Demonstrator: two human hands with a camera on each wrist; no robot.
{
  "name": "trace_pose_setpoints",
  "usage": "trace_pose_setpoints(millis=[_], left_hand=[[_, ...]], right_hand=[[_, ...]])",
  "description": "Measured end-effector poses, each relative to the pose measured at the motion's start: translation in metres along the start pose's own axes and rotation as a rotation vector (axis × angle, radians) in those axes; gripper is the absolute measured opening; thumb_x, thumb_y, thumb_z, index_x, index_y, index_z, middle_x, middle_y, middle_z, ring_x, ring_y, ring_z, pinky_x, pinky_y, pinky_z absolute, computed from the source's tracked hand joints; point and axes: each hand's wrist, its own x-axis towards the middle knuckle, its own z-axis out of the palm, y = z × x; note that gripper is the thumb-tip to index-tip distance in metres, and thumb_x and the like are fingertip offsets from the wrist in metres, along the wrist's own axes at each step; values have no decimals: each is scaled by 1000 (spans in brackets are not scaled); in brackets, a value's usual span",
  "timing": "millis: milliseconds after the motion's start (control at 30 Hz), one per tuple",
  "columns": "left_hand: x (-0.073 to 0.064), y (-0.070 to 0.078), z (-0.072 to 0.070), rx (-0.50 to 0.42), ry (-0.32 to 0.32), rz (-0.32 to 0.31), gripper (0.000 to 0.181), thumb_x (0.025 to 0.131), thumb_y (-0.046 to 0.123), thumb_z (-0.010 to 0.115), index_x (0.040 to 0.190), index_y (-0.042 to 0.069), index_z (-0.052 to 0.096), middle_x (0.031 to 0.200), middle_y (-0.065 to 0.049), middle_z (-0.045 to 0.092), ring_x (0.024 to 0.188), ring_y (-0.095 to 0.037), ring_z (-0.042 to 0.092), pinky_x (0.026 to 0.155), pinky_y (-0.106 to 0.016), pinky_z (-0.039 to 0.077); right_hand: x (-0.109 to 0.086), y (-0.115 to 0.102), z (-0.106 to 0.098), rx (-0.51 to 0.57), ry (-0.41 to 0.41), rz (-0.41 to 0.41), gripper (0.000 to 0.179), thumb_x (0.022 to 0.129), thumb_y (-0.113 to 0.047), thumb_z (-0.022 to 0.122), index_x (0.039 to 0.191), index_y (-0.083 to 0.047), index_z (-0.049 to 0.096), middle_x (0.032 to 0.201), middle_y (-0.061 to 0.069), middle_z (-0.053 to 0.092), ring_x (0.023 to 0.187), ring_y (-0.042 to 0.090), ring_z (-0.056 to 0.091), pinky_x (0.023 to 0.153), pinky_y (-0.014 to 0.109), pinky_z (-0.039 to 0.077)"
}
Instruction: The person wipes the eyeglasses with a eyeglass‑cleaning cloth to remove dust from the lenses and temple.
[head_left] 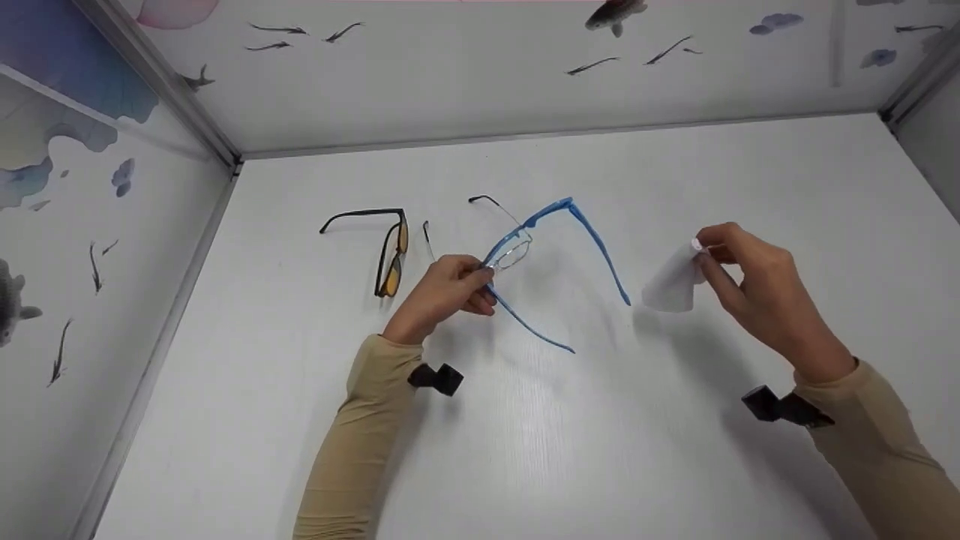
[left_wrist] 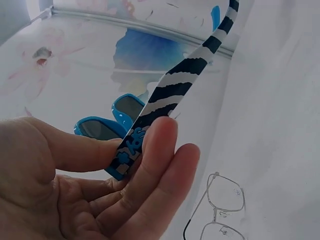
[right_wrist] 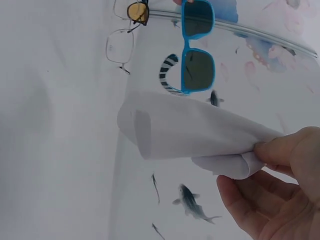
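Observation:
My left hand (head_left: pixel 450 289) grips blue-framed sunglasses (head_left: pixel 598 241) at one end of the frame, near a hinge, with both temples unfolded. In the left wrist view, the thumb and fingers pinch a temple (left_wrist: pixel 175 82) striped black and white, while the dark lenses show behind it. Over to the right, my right hand (head_left: pixel 765 292) pinches the top of a white cloth (head_left: pixel 670 285) between thumb and fingers. The cloth (right_wrist: pixel 195 127) hangs in a loose cone, apart from the sunglasses.
Thin-rimmed clear glasses (left_wrist: pixel 226 209) lie on the white table (head_left: pixel 525 450), partly hidden behind the sunglasses in the head view. Left of them lie black glasses (head_left: pixel 391 282) with yellow lenses. Printed panels (head_left: pixel 465 82) wall the table's back and left side.

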Motion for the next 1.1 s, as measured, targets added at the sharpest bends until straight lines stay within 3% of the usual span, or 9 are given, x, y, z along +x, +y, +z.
trace_pose_setpoints(millis=[200, 400, 700, 1100], left_hand=[[1, 2, -2, 7, -21, -11, 20, 100, 7, 49, 108, -9, 58, 81, -13, 64, 65, -15, 66, 75, -33, 56], [2, 3, 1, 13, -35, 5, 21, 101, 7, 49, 109, -10, 59, 81, -14, 64, 65, -15, 66, 74, -34, 56], [1, 6, 9, 49, -77, 21, 20, 100, 7, 49, 108, -9, 58, 81, -14, 65, 65, -16, 66, 73, -33, 56], [3, 7, 12, 83, -197, 7, 20, 99, 6, 50, 107, -12, 56, 77, -11, 63, 62, -13, 64, 73, -35, 56]], right_hand=[[-4, 0, 27, 103, -71, 15, 26, 83, 17, 63, 106, 6, 57, 100, 16, 66, 84, 27, 69, 78, 5, 42], [-4, 0, 42, 160, -30, 74, 27, 82, 16, 65, 106, 7, 58, 100, 19, 66, 81, 27, 70, 76, 6, 44], [8, 6, 48, 192, -10, 116, 25, 85, 13, 63, 109, 8, 58, 103, 21, 66, 85, 32, 69, 75, 6, 44], [39, 10, 51, 248, -14, 145, 23, 91, 8, 59, 113, 6, 59, 111, 21, 65, 93, 36, 67, 78, 6, 43]])
